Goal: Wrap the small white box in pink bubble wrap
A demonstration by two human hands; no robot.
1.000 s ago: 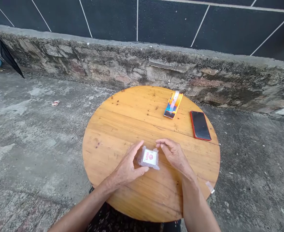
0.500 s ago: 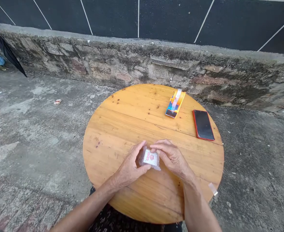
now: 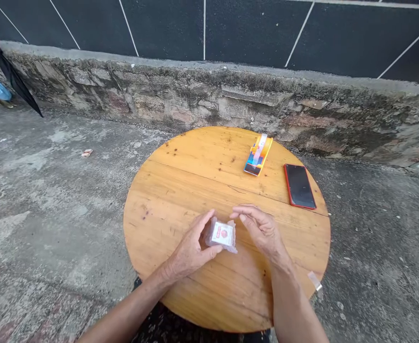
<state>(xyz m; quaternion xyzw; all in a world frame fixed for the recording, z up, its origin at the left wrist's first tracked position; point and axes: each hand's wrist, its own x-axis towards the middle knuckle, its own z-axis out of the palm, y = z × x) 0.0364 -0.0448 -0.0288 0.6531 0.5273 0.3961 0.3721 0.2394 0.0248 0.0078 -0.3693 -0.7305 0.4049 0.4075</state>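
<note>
A small white box with red print (image 3: 222,233), wrapped in clear plastic, lies near the middle front of the round wooden table (image 3: 181,186). My left hand (image 3: 194,242) curves around the box's left side, thumb at its front edge and fingers at its back left corner, gripping it. Just right of the box is my right hand (image 3: 261,232), its thumb and index finger close together near the box's back right corner. Whether anything thin is between those fingertips is too small to tell.
A yellow and blue tape dispenser (image 3: 258,155) stands at the table's back right. A phone in a red case (image 3: 300,186) lies at the right edge. A strip of clear tape (image 3: 314,280) hangs at the front right edge. Behind is a stone wall (image 3: 195,97).
My right hand has moved slightly right, off the top of the box. My left hand stays around the box. The view has shifted slightly.
</note>
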